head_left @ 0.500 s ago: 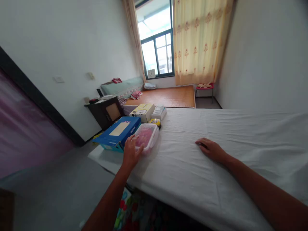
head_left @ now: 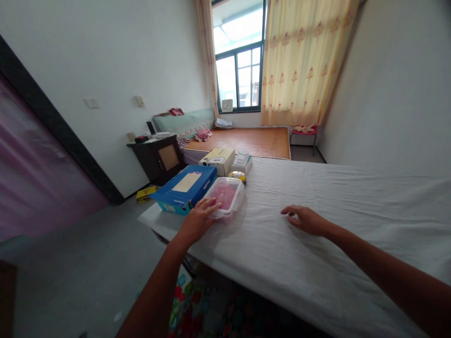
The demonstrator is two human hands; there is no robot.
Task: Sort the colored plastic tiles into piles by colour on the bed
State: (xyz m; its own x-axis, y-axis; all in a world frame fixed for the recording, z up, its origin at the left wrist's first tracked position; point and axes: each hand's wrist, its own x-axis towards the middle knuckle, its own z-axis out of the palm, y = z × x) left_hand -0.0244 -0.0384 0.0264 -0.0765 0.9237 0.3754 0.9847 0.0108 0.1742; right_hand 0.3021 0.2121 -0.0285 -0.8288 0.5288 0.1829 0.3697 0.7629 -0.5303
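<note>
A clear plastic food container (head_left: 228, 193) with pink contents showing through its lid sits on the white-covered table. My left hand (head_left: 200, 217) touches its near left corner, fingers stretched over the edge of the lid and thumb at the near side. Whether the fingers press on the container I cannot tell. My right hand (head_left: 306, 220) is over the cloth to the right, apart from the container, its fingers loosely bent and nothing in them. A blue cardboard box (head_left: 204, 180) lies directly left of the container. Behind the container is a round yellow and black tin (head_left: 238, 176).
Farther back on the table stand a cream printed box (head_left: 221, 162) and a white box-like item (head_left: 242, 161). The white cloth (head_left: 352, 211) spreads to the right. A dark cabinet (head_left: 158, 159) and a bed (head_left: 250, 141) are beyond. A yellow box (head_left: 145, 194) lies on the floor.
The view has shifted, so the room sits farther right. My left hand's fingers lie flatter across the container's corner. My right hand has raised slightly, its fingers a little more apart.
</note>
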